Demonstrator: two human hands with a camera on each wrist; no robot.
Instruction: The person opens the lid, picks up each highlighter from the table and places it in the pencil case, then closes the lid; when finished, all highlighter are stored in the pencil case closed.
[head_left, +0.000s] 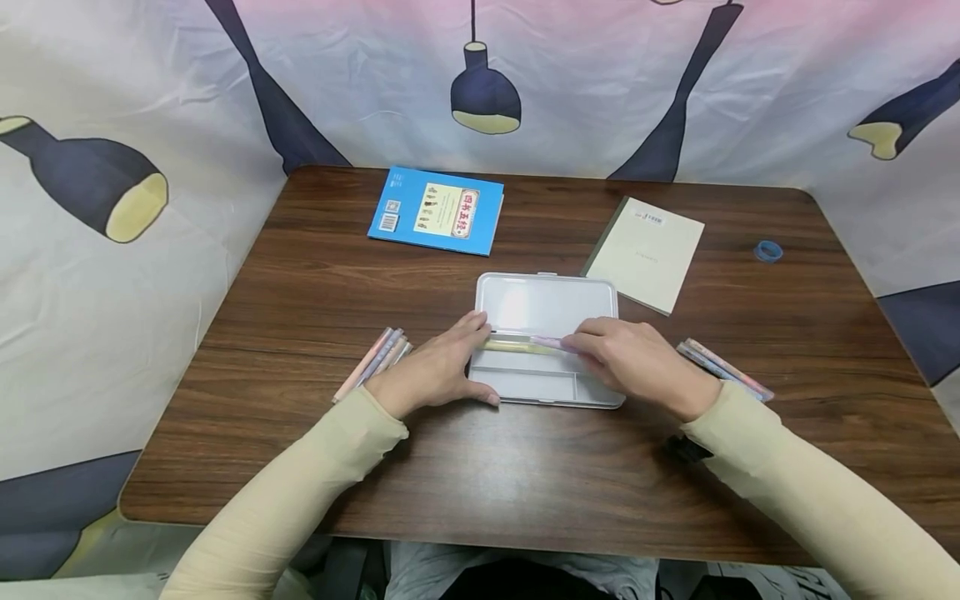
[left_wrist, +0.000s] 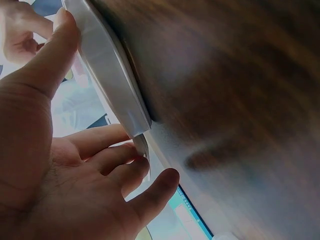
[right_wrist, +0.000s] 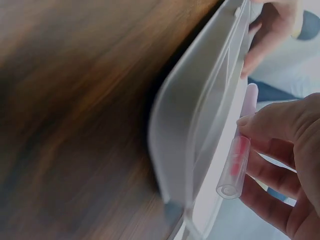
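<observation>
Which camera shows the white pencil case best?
The head view: the white pencil case lies open, lid and compartments showing. Left wrist shows mainly its outer wall; right wrist, one end and some inside.

A rectangular, dark-brown wood-grain table (head_left: 315, 283) with rounded corners stands in front of me. A wrinkled, pale fabric backdrop (head_left: 382, 92), tinted pink along its top, borders the table's far edge and both sides. Navy printed lamp shapes (head_left: 486, 87) with yellow openings mark this fabric. A diffuse white glare (head_left: 517, 487) lies on the tabletop nearest me.
</observation>
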